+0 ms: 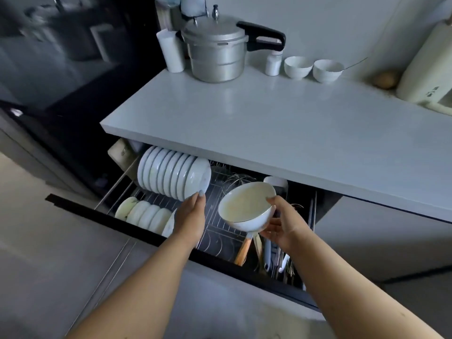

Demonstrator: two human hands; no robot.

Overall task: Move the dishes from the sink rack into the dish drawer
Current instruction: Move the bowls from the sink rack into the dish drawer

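Observation:
The dish drawer (102,217) is pulled out below the white counter, with a wire rack inside. A row of several white plates (168,173) stands on edge at its back left. A second row of smaller white dishes (144,214) stands in front. My left hand (192,215) grips the lower edge of the rightmost plate (199,178) in the back row. My right hand (278,222) holds a white bowl (245,204), tilted, above the bare wire section (220,231) in the drawer's middle.
Utensils with wooden and grey handles (264,250) lie in the drawer's right part, with a white cup (277,183) behind. On the counter (269,123) stand a pressure cooker (215,50), two small white bowls (311,67), a small jar (272,64) and a white container (171,51).

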